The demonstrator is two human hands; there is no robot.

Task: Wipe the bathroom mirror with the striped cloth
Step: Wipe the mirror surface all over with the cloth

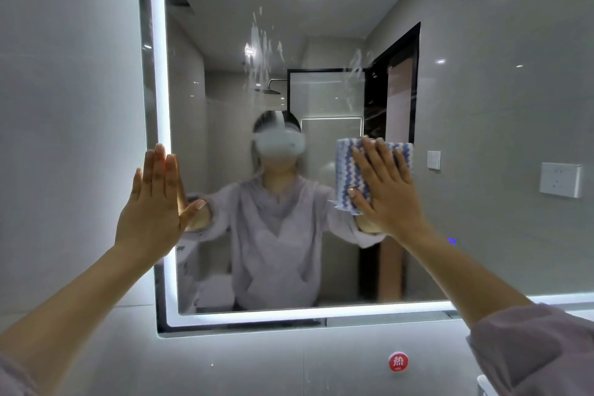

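Blue-striped cloth (345,167) under right hand (387,199), on mirror (321,26).

Only 1 sign can be read: the white Chinese character 热 is printed on a round red sticker (398,361), which is stuck on the grey wall (225,363) just below the mirror (257,312). Tiny marks under the character are too small to be read. A small blue light (451,240) is seen low on the mirror, but its shape cannot be made out.
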